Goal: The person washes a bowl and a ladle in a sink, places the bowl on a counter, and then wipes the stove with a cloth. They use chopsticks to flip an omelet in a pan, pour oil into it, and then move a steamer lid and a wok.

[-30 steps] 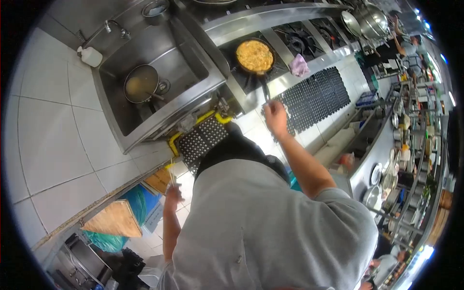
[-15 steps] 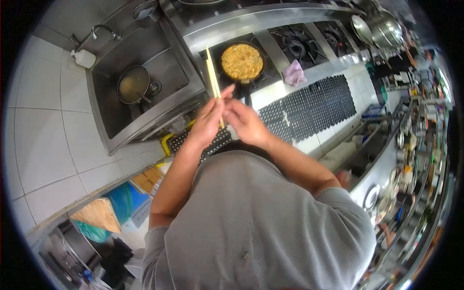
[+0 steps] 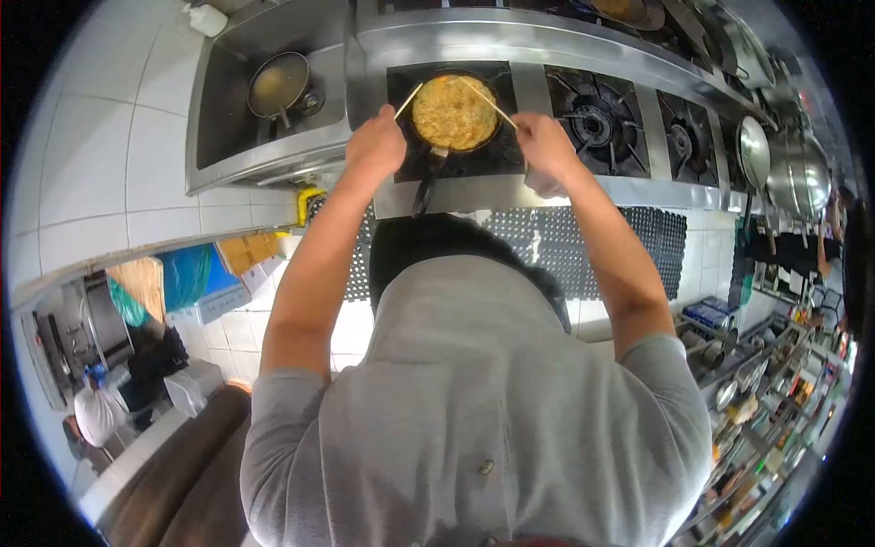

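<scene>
A dark frying pan (image 3: 424,193) sits on the stove with a round, golden omelette-like food (image 3: 451,114) filling it. My left hand (image 3: 376,144), left of the pan, is closed on a light chopstick (image 3: 408,100) that slants up towards the food's left edge. On the other side, my right hand (image 3: 544,146) is closed on a second chopstick (image 3: 490,102), whose far end lies over the food's upper right. A pale purple cloth (image 3: 545,186) shows just below my right hand; whether the hand touches it is unclear.
Left of the stove, a metal sink (image 3: 214,146) holds another pan (image 3: 278,85) with liquid. Bare burners (image 3: 594,126) lie to the right. A large ladle (image 3: 754,153) and metal pots (image 3: 797,178) stand farther right. Another person (image 3: 831,251) is at the far right.
My hands, together over the floor mat before, have parted and moved up to either side of the pan. The chopsticks, held together before, are now one in each hand. The view has shifted.
</scene>
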